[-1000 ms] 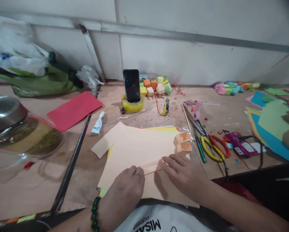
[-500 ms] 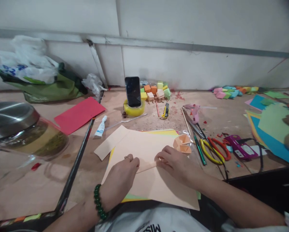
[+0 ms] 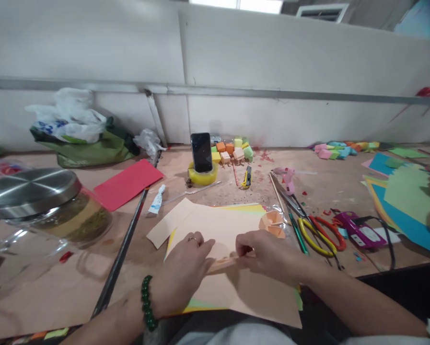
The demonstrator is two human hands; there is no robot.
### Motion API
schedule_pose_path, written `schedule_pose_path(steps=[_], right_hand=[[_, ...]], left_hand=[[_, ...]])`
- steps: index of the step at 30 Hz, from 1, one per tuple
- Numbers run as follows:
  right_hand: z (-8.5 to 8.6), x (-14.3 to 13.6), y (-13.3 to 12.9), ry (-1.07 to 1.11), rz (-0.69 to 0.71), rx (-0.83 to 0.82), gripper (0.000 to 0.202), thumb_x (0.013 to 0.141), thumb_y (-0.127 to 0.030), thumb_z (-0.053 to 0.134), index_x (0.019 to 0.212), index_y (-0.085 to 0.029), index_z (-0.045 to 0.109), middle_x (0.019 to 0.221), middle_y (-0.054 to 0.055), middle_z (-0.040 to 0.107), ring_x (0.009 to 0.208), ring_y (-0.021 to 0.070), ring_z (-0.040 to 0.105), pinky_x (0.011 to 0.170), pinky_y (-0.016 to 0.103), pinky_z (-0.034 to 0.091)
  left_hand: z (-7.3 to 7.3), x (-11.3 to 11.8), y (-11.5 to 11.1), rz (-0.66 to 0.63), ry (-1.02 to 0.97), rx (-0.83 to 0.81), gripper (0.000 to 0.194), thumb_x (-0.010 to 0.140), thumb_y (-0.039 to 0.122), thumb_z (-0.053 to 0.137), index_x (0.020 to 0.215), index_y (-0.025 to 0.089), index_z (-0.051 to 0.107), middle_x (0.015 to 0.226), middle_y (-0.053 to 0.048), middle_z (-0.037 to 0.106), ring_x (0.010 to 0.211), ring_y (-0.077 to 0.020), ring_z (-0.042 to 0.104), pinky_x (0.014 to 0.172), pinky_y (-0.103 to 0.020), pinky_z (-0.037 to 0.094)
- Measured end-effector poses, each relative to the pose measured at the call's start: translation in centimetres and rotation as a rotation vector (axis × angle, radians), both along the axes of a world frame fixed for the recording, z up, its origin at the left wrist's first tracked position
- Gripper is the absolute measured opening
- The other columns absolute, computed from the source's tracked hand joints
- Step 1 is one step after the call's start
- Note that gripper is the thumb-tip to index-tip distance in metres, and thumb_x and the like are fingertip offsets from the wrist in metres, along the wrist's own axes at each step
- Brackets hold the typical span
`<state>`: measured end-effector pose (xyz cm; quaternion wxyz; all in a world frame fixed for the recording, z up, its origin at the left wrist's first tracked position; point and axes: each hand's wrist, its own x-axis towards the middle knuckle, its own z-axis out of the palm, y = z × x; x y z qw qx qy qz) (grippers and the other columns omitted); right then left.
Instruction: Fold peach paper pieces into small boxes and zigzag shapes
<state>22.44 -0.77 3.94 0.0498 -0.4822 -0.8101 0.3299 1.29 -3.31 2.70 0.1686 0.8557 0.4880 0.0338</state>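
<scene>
A narrow folded strip of peach paper (image 3: 222, 264) spans the gap between my hands, over a stack of coloured sheets. My left hand (image 3: 186, 263), with a ring and a green bead bracelet, has its thumb at the strip's left end; its index finger lies a little above. My right hand (image 3: 267, 254) pinches the right end with curled fingers, partly hiding it. Under the hands is a large peach sheet (image 3: 215, 225), with yellow and green sheets showing at its edges. Folded peach paper pieces (image 3: 272, 223) sit just beyond my right hand.
Scissors (image 3: 317, 235), a green pen (image 3: 298, 234) and a purple device (image 3: 362, 230) are at right. A phone (image 3: 201, 152) stands in a yellow tape roll (image 3: 203, 175). Small paper cubes (image 3: 232, 151) lie behind. A lidded jar (image 3: 88, 220) and red paper (image 3: 128, 183) are at left.
The view has tilted up, so more of the wall shows. The paper strip has risen slightly off the sheet, and my left thumb and index finger have spread apart.
</scene>
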Motion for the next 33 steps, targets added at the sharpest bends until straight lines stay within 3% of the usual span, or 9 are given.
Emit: schedule_pose_path(steps=[3, 7, 10, 15, 18, 21, 25, 29, 33], right_hand=[[1.9, -0.4, 0.8, 0.079, 0.099, 0.064, 0.013, 0.071, -0.005, 0.065, 0.067, -0.017, 0.062, 0.061, -0.005, 0.059, 0.056, 0.0083, 0.048, 0.052, 0.019, 0.031], [3.6, -0.7, 3.4, 0.380, 0.055, 0.073, 0.005, 0.073, -0.013, 0.064, 0.076, -0.017, 0.062, 0.065, -0.004, 0.059, 0.059, 0.0089, 0.050, 0.055, 0.020, 0.036], [2.8, -1.2, 5.6, 0.739, -0.141, -0.009, 0.018, 0.071, -0.025, 0.067, 0.085, -0.018, 0.058, 0.061, -0.006, 0.052, 0.055, 0.0089, 0.048, 0.053, 0.021, 0.037], [-0.6, -3.3, 6.3, 1.115, -0.334, -0.144, 0.051, 0.068, -0.036, 0.075, 0.108, -0.019, 0.049, 0.064, -0.007, 0.056, 0.060, 0.0103, 0.053, 0.060, 0.024, 0.043], [-2.4, -4.5, 5.9, 1.132, -0.312, -0.314, 0.060, 0.059, -0.037, 0.082, 0.106, -0.019, 0.049, 0.064, -0.006, 0.059, 0.058, 0.0118, 0.056, 0.056, 0.025, 0.043], [-3.4, -4.9, 6.1, 1.132, -0.364, -0.348, 0.062, 0.055, -0.035, 0.085, 0.103, -0.017, 0.051, 0.060, -0.007, 0.058, 0.053, 0.0105, 0.053, 0.053, 0.023, 0.041], [-3.3, -4.5, 6.7, 1.177, -0.441, -0.290, 0.061, 0.051, -0.033, 0.087, 0.100, -0.018, 0.053, 0.057, -0.009, 0.054, 0.052, 0.0079, 0.049, 0.052, 0.021, 0.038], [-2.7, -4.0, 7.0, 1.108, -0.392, -0.305, 0.051, 0.055, -0.036, 0.085, 0.094, -0.018, 0.057, 0.062, -0.008, 0.054, 0.057, 0.0085, 0.051, 0.056, 0.022, 0.040], [-2.8, -4.1, 6.7, 1.078, -0.410, -0.239, 0.038, 0.057, -0.037, 0.082, 0.079, -0.017, 0.058, 0.062, -0.006, 0.055, 0.057, 0.0092, 0.053, 0.056, 0.023, 0.041]], left_hand=[[1.2, -0.3, 1.4, -0.026, -0.277, -0.191, 0.027, 0.083, 0.032, 0.061, 0.104, 0.016, 0.066, 0.094, -0.007, 0.069, 0.084, -0.0202, 0.061, 0.075, -0.030, 0.048], [2.3, -0.2, 3.7, 0.013, -0.573, -0.511, 0.040, 0.087, 0.041, 0.049, 0.069, 0.012, 0.070, 0.061, -0.003, 0.065, 0.057, -0.0120, 0.054, 0.056, -0.021, 0.040], [2.1, -0.3, 4.9, 0.094, -0.788, -0.555, 0.042, 0.080, 0.049, 0.058, 0.073, 0.010, 0.073, 0.063, -0.005, 0.067, 0.056, -0.0117, 0.053, 0.054, -0.021, 0.038], [0.4, 0.0, 5.7, 0.288, -1.034, -0.634, 0.043, 0.065, 0.054, 0.072, 0.073, 0.011, 0.072, 0.065, -0.007, 0.069, 0.058, -0.0154, 0.059, 0.057, -0.024, 0.045], [-0.7, 0.5, 5.7, 0.337, -1.105, -0.570, 0.041, 0.061, 0.052, 0.075, 0.066, 0.012, 0.071, 0.063, -0.006, 0.068, 0.057, -0.0149, 0.058, 0.056, -0.025, 0.046], [-1.6, 0.9, 5.7, 0.411, -1.119, -0.600, 0.044, 0.059, 0.054, 0.076, 0.065, 0.012, 0.070, 0.059, -0.005, 0.065, 0.051, -0.0139, 0.055, 0.050, -0.024, 0.044], [-2.2, 0.9, 5.5, 0.423, -1.092, -0.664, 0.047, 0.057, 0.056, 0.077, 0.063, 0.011, 0.070, 0.057, -0.006, 0.064, 0.052, -0.0134, 0.054, 0.050, -0.023, 0.041], [-2.5, 1.0, 5.1, 0.383, -1.094, -0.681, 0.046, 0.057, 0.056, 0.078, 0.056, 0.011, 0.069, 0.057, -0.005, 0.064, 0.056, -0.0128, 0.054, 0.055, -0.023, 0.042], [-2.8, 1.1, 4.9, 0.370, -1.141, -0.714, 0.050, 0.056, 0.061, 0.078, 0.066, 0.012, 0.072, 0.059, -0.005, 0.066, 0.059, -0.0139, 0.056, 0.057, -0.023, 0.042]])
